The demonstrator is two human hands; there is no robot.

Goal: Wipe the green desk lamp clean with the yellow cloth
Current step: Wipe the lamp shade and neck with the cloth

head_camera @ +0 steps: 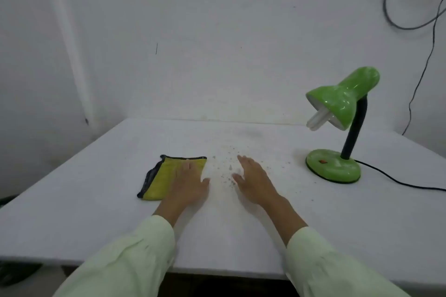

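Yellow cloth (166, 179) under flat left hand (189, 184)

White worktop against a white wall, with crumbs and cables.

The worktop (96, 212) is pale and matte, its near edge running across the bottom of the view. Small whitish crumbs (228, 171) lie scattered over its middle, thinning toward the right. Behind it rises a white wall (193, 43) marked with a few dark specks and one short thin line. Grey cables (395, 14) loop down the wall in the upper right corner. A dark, indistinct object (17, 272) sits low at the left edge, below the worktop.
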